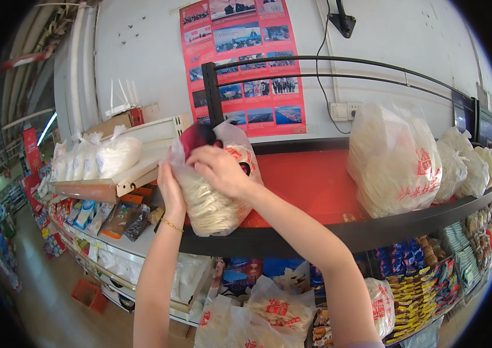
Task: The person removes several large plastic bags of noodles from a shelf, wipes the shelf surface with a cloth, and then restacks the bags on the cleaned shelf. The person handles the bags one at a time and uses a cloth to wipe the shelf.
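Observation:
A translucent plastic bag of pale noodles [211,211] stands upright at the left end of the red-topped shelf [306,182]. My left hand [171,189] holds the bag's left side near its top. Across the upper part of the same bag lies my right hand [217,167], slightly blurred, its fingers bent at the plastic; whether they pinch it I cannot tell. Directly behind is another bag with red print [239,148], and a dark red and black item [198,137] shows beyond my fingers, partly hidden.
A large noodle bag [393,174] and smaller bags [450,165] stand at the shelf's right. A black rail [337,58] runs behind. White bags [117,156] line the left rack. Packaged snacks [424,300] and printed bags [276,304] fill lower shelves. A red crate [89,296] sits on the floor.

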The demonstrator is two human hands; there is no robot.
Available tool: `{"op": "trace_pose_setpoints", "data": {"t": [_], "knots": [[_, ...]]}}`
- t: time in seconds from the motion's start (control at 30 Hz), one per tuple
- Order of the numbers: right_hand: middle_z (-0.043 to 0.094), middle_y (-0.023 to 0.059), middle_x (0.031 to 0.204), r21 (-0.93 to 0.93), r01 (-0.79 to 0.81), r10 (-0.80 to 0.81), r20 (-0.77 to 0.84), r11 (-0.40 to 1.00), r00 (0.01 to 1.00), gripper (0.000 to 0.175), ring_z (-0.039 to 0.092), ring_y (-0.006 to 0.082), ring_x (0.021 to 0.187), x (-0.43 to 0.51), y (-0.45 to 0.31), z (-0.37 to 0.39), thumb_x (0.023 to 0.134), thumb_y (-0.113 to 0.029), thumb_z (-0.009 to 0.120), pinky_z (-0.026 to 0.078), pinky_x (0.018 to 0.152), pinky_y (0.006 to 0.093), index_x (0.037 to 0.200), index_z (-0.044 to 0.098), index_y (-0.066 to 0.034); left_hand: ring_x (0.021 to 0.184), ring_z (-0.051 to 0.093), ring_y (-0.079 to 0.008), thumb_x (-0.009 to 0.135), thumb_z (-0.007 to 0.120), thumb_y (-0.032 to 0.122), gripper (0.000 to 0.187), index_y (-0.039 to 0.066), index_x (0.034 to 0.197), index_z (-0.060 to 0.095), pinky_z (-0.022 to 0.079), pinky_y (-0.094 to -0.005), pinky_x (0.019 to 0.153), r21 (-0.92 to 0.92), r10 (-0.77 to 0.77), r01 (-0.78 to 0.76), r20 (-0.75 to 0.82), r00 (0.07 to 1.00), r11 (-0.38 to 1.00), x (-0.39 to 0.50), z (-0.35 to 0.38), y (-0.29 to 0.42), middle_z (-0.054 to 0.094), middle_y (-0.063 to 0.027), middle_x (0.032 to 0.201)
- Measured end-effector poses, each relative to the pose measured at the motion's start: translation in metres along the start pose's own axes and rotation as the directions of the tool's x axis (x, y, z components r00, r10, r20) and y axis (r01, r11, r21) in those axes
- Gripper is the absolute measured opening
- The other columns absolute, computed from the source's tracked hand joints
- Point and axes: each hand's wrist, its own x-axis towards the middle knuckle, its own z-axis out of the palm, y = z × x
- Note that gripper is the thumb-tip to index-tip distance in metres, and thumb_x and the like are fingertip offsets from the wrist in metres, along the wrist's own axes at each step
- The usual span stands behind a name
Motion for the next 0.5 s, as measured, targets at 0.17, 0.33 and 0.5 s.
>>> {"op": "trace_pose_setpoints", "data": {"t": [0.17,0.33,0.5], "knots": [[0.062,0.0100,0.097,-0.333,0.062,0.015,0.224,0.941,0.975,0.026,0.054,0.0282,0.098,0.000,0.020,-0.018,0.082,-0.030,0.054,0.036,0.093,0.0392,0.091,0.067,-0.0098,0.121,0.044,-0.0213,0.100,0.031,0.029,0.046,0.003,0.135,0.041,0.033,-0.0330,0.103,-0.149,0.018,-0.010,0.048,0.999,0.989,-0.004,-0.003,-0.009,0.045,-0.0124,0.133],[0.058,0.0073,0.116,-0.435,-0.164,0.192,0.020,0.885,0.981,0.037,0.047,0.0256,0.113,-0.006,0.042,-0.033,0.088,-0.042,0.048,0.026,0.101,0.0425,0.102,0.067,-0.0134,0.121,0.043,-0.0201,0.099,0.031,0.031,0.047,0.001,0.134,0.042,0.033,-0.0329,0.103,-0.079,-0.119,0.125,0.072,0.990,0.989,0.006,0.000,-0.012,0.045,-0.0119,0.133],[0.057,0.0136,0.118,-0.344,-0.468,0.436,-0.172,0.814,0.884,0.046,0.047,0.0308,0.115,-0.015,0.074,-0.052,0.090,-0.043,0.042,0.030,0.101,0.0414,0.109,0.064,-0.0077,0.119,0.046,-0.0204,0.099,0.034,0.034,0.048,0.001,0.133,0.041,0.035,-0.0337,0.102,-0.105,-0.124,0.133,0.087,0.988,0.986,0.000,-0.001,-0.009,0.047,-0.0099,0.132]]}}
